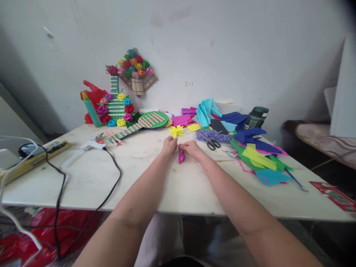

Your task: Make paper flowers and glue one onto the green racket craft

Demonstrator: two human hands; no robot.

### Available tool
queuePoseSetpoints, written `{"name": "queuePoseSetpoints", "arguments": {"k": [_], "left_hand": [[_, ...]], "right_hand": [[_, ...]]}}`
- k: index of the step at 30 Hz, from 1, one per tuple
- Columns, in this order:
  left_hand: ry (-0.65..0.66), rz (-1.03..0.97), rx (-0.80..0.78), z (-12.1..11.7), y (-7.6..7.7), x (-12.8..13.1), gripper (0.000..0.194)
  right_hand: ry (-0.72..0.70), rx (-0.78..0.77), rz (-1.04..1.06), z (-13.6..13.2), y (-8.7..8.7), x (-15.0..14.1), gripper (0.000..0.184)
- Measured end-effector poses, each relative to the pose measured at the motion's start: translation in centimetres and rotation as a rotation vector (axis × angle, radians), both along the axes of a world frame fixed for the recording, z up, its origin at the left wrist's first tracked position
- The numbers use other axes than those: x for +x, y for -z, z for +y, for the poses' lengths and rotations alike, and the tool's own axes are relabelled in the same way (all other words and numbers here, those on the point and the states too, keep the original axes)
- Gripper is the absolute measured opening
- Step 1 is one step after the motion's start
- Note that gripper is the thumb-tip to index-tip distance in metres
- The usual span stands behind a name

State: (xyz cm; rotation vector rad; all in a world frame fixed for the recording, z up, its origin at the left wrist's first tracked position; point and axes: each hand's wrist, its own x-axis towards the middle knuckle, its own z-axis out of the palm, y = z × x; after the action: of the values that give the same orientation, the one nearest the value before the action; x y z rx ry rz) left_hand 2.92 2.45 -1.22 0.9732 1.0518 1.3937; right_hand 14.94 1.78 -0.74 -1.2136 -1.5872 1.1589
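Both my hands meet over the middle of the white table (133,189). My left hand (169,145) is closed, its fingertips pinching the upper end of a small piece of magenta paper (181,157). From the other side my right hand (191,148) grips the same paper with bent fingers. The paper looks folded or gathered, and its lower end hangs below the fingers. Just beyond the left fingertips lies a yellow paper flower (177,130). Black-handled scissors (213,144) rest right of my right hand, beside a heap of purple string (213,135).
On the left are a white glue gun (94,144) with a black cord and a power strip (36,157). Green guitar-shaped crafts (152,119) and a glue bottle (92,112) stand behind. Coloured paper sheets (258,157) and a dark jar (256,116) occupy the right.
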Motion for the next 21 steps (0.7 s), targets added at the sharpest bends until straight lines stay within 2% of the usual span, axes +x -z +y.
{"name": "queuePoseSetpoints", "arguments": {"k": [4,9,14,16,21], "left_hand": [[-0.003,0.139,0.134,0.0,-0.2,-0.6,0.027],[0.04,0.097,0.179,0.2,-0.3,-1.3,0.029],[0.025,0.143,0.235,0.7,0.0,-1.7,0.028],[0.018,0.166,0.246,0.9,0.1,-1.7,0.028],[0.033,0.202,0.359,0.5,-0.2,-1.3,0.026]], "right_hand": [[-0.017,-0.057,0.022,0.0,-0.1,0.1,0.023],[-0.053,-0.151,0.06,-0.1,-0.6,0.8,0.024],[-0.079,-0.217,0.112,0.0,-0.7,1.2,0.01],[-0.08,-0.24,0.112,0.1,-0.7,1.3,0.013],[-0.053,-0.189,0.036,-0.2,-0.9,1.0,0.012]]}}
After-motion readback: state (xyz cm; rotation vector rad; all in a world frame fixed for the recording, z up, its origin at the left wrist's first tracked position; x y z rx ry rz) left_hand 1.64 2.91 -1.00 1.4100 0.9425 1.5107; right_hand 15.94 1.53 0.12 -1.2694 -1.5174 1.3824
